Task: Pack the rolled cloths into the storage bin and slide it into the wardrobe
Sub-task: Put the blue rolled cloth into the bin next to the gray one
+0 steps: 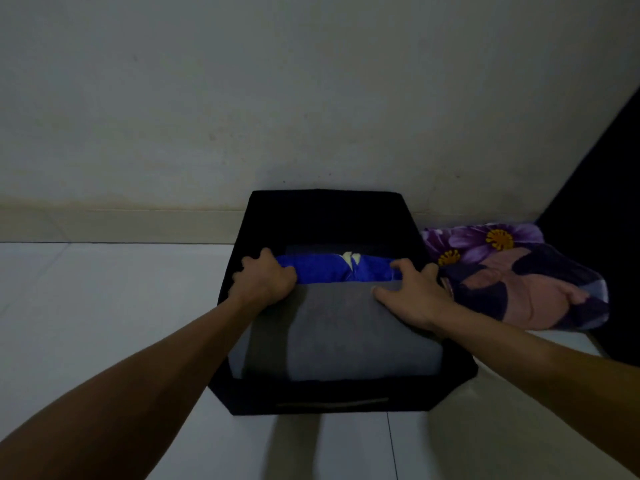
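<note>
A black fabric storage bin (329, 213) stands on the pale tiled floor against the wall. Inside it a large grey rolled cloth (339, 334) fills the near part, and a bright blue rolled cloth (332, 270) lies behind it. My left hand (265, 280) curls over the left end of the blue cloth at the grey roll's far edge. My right hand (410, 294) presses on the right end of both cloths, fingers spread. A darker cloth shows dimly behind the blue one.
A floral purple and pink rolled cloth (516, 275) lies on the floor just right of the bin. A dark upright surface (602, 202) rises at the far right. A beige skirting (121, 225) runs along the wall. The scene is dim.
</note>
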